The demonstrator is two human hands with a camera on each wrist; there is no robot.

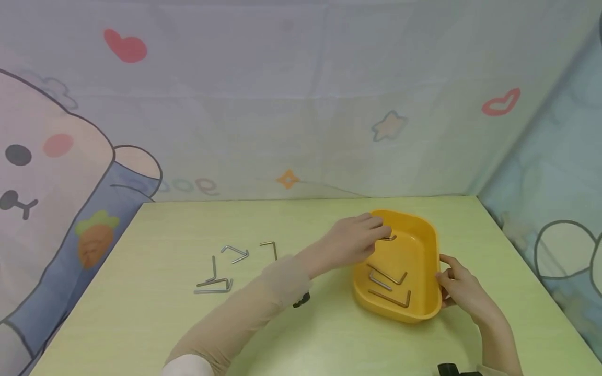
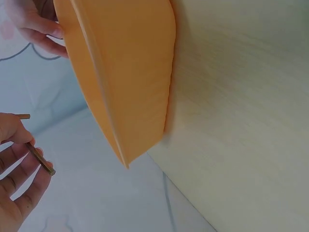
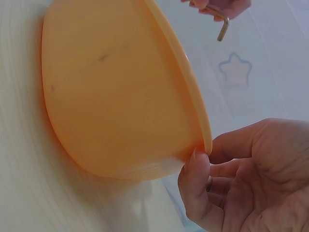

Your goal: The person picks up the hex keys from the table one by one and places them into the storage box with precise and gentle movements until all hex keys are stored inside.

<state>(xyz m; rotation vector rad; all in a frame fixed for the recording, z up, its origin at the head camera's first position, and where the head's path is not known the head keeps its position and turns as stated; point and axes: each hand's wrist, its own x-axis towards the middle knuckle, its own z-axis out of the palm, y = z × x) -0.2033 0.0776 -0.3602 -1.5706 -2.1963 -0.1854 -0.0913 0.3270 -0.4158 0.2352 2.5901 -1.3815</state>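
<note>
Left hand (image 1: 355,240) has a bronze-toned L-shaped hex key (image 2: 41,159) pinched between thumb and fingers, above the far-left part of the yellow plastic tray (image 1: 416,258). Right hand (image 1: 467,290) clamped on the tray's right rim, thumb and fingers gripping the edge. Tray sits toward the right of the worktop (image 1: 141,308). Three keys lie inside near its front: upper bronze key (image 1: 386,273), silver key (image 1: 380,282), lower bronze key (image 1: 389,298). More bronze and silver keys lie loose on the worktop, well left of the tray; brass-toned key (image 1: 275,249) is nearest the left forearm.
</note>
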